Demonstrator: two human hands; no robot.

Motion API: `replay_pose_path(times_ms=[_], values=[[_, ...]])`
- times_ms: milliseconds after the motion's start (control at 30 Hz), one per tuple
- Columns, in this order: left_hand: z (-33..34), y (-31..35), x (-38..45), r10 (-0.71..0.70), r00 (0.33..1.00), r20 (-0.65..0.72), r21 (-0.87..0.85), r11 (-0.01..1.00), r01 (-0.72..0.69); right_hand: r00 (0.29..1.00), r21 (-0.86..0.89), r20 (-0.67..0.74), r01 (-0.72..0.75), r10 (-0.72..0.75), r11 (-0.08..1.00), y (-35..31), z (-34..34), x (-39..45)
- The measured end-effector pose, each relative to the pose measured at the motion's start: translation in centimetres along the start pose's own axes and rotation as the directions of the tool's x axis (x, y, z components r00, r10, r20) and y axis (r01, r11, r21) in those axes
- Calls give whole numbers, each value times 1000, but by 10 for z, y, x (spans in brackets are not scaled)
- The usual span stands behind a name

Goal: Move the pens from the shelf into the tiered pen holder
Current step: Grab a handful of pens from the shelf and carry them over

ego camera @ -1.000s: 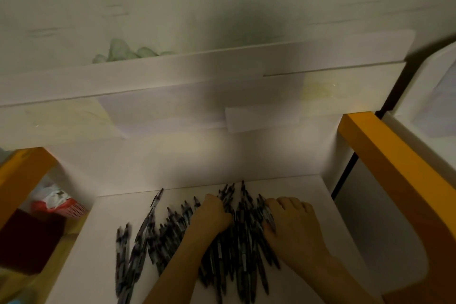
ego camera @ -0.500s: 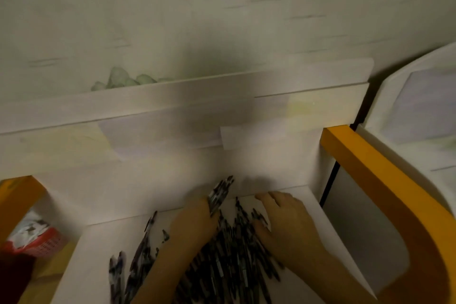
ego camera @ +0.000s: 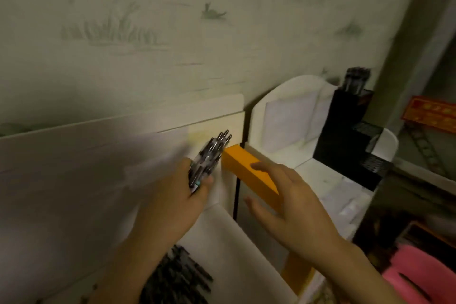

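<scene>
- While the left hand (ego camera: 181, 195) grips a bundle of pens (ego camera: 209, 159), fingers and thumb curled tight around the barrels, the bundle sits just left of the orange rail (ego camera: 249, 173), tips angled up and to the right.
- Right hand (ego camera: 293, 207), by contrast, holds nothing: fingers are straight and spread wide, palm facing left, the hand raised in front of the orange rail and hiding part of it (whether it touches the rail cannot be told).
- Loose pens (ego camera: 180, 276) still lie in a dark heap on the white shelf (ego camera: 237, 249), below and left of the orange rail, partly hidden behind the left forearm.
- Black tiered holder (ego camera: 345, 136) stands well right of the orange rail, on a second white unit (ego camera: 291, 111) with a rounded back panel; a cluster of pens (ego camera: 355, 79) already stands upright in its top tier.
- Lower tiers of the holder look like dark mesh, and their contents are too dim to make out.
- Wallpaper (ego camera: 148, 39) above the orange rail shows faint grass and a small animal figure.
- Pink object (ego camera: 424, 274) sits at the lower right, far below the rail, and a red-and-gold panel (ego camera: 431, 113) hangs beyond the holder at the right edge.
- Motion blur softens the left hand and the white board to the left of the rail.
</scene>
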State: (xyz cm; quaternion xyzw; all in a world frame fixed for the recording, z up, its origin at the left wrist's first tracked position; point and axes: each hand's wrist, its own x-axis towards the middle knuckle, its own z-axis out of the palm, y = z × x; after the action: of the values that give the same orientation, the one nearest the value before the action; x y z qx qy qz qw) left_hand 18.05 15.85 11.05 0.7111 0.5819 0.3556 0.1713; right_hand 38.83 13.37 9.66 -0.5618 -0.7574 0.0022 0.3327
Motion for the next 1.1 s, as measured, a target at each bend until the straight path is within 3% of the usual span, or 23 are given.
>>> replay_pose_path(times_ms=[267, 400, 533, 700, 1100], values=[[71, 141, 20, 273, 962, 5, -51, 961, -273, 964, -45, -198, -192, 179, 980, 94, -119, -43], [140, 214, 22, 349, 933, 87, -52, 937, -346, 934, -56, -244, -283, 262, 957, 167, -173, -75], [214, 279, 28, 353, 916, 190, -44, 935, -351, 910, -80, -247, -361, 333, 929, 243, -221, -102], [280, 334, 43, 335, 923, 192, -8, 941, -340, 914, -108, -234, -363, 331, 926, 324, -257, -112], [387, 360, 139, 242, 954, 177, 65, 964, -256, 947, -36, -141, -296, 288, 954, 467, -244, -33]])
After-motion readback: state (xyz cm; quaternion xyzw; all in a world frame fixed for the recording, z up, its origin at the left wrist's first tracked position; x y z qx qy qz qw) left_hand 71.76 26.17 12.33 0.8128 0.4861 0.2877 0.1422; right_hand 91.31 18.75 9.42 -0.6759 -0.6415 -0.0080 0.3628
